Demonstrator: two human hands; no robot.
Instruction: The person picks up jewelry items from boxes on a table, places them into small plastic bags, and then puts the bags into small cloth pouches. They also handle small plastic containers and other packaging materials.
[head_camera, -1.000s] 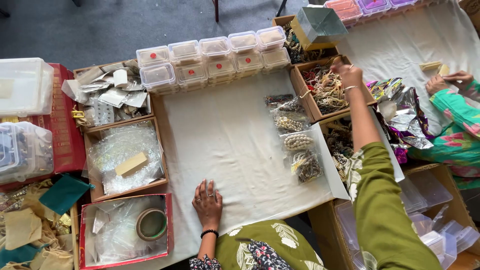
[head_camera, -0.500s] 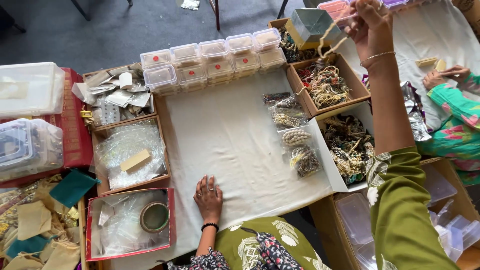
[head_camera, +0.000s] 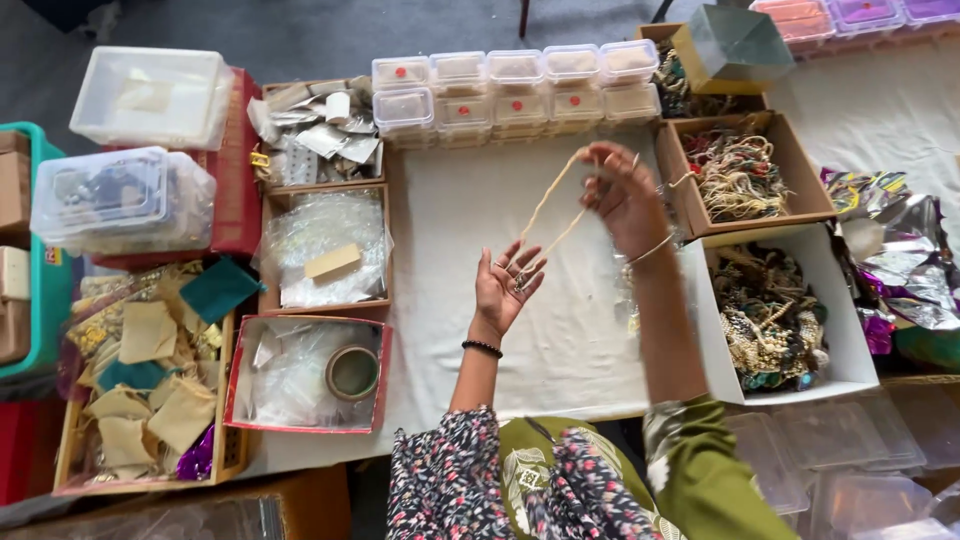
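Cream cord necklace (head_camera: 552, 212), hanging a second ago over the brown cardboard box of tangled cords (head_camera: 742, 170), was now strung above the white cloth (head_camera: 450, 240). My right hand (head_camera: 622, 195) pinched its top; my left hand (head_camera: 506, 290), lifted off the cloth, caught its lower end in loosely curled fingers.

Necklace (head_camera: 553, 208) in my grips: pale cream/gold strand. Cloth (head_camera: 470, 250) over the desk: off-white, plain. My left sleeve (head_camera: 450, 480): dark w/ small pink & white floral print; black bead bracelet (head_camera: 482, 348) above it. Right sleeve (head_camera: 715, 470): olive green w/ white leaf pattern. Clear tubs (head_camera: 515, 85) w/ red dots on lids. Felt pouch (head_camera: 218, 289): teal; others tan. Foil (head_camera: 890, 240): silver w/ purple. Tape box (head_camera: 305, 375): red rim.
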